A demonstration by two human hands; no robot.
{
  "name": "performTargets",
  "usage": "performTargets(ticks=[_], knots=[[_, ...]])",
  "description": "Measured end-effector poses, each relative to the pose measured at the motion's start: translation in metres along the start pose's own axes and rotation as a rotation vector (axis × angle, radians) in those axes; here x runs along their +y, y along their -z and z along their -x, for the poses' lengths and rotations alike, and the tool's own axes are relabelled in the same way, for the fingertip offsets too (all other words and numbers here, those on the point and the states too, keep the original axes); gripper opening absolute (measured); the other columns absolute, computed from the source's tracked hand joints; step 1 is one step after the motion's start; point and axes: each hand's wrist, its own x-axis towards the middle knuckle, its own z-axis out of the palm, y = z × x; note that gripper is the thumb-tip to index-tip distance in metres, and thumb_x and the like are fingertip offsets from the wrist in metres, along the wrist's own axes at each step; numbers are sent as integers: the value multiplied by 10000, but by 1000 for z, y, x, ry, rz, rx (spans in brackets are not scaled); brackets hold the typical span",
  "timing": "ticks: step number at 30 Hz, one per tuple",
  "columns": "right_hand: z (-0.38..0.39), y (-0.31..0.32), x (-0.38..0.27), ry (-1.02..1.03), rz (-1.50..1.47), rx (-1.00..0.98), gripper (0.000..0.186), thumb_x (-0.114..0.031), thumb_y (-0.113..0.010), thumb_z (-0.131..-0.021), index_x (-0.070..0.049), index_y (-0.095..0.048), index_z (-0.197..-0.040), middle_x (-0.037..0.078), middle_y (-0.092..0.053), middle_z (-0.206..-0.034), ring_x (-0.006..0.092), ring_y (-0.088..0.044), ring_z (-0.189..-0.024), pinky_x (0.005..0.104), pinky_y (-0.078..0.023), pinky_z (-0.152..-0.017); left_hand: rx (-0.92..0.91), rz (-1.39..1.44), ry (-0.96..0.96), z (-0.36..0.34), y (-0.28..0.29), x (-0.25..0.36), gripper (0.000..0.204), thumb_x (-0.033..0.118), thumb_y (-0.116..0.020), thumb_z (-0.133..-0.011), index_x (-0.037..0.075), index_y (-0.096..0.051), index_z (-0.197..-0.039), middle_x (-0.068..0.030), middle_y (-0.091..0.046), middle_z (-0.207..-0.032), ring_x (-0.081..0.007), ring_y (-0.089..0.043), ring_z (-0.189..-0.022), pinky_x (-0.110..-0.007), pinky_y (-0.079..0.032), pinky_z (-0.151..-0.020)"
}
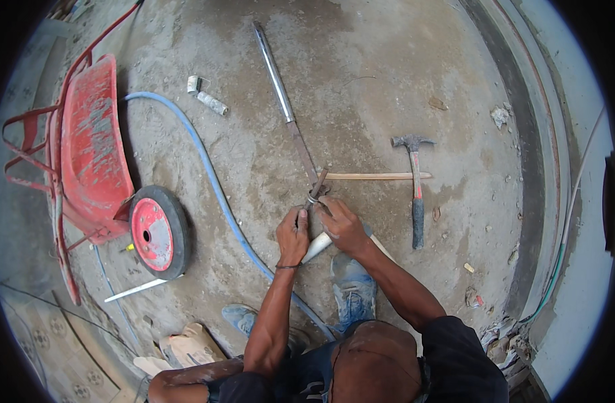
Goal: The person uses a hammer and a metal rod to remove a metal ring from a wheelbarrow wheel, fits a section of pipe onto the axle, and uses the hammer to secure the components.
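Observation:
My left hand is closed on a small metal piece beside a ring, its thumb pointing up. My right hand pinches at the same ring, where a short rusty rod sticks up. That spot meets the rusty flat end of a long bar with a chrome tube, which lies angled across the concrete. A wooden stick crosses just beyond my hands, and a white pipe lies under them. What exactly my fingertips grip is partly hidden.
A red wheelbarrow lies tipped at the left, its wheel beside a blue hose. A hammer lies at the right, two small white cylinders beyond the hose. A concrete ledge borders the right side; paper sacks lie lower left.

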Motion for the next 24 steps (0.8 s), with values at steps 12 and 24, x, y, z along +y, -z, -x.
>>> performTargets(ticks=[12,24], knots=[[0,-2,-3,-25,-18,1,301,-30,-577,-764,64,-623,-1046,219,-576,-1073,345,-605,-960,381,-531,-820,37,2,-23,-2,-6,-5,224,233,-507,-958,45,-629,-979,-209,-632,-822,-398,-613,-770,-438,-471,-678],[1,-4,1,-74,-70,49,348,23,-576,-746,61,-623,-1090,207,-580,-1078,353,-611,-937,390,-527,-799,162,-130,-289,-5,-10,-1,131,116,-616,-869,49,-643,-978,-177,-645,-889,-365,-633,-785,-419,-500,-668]])
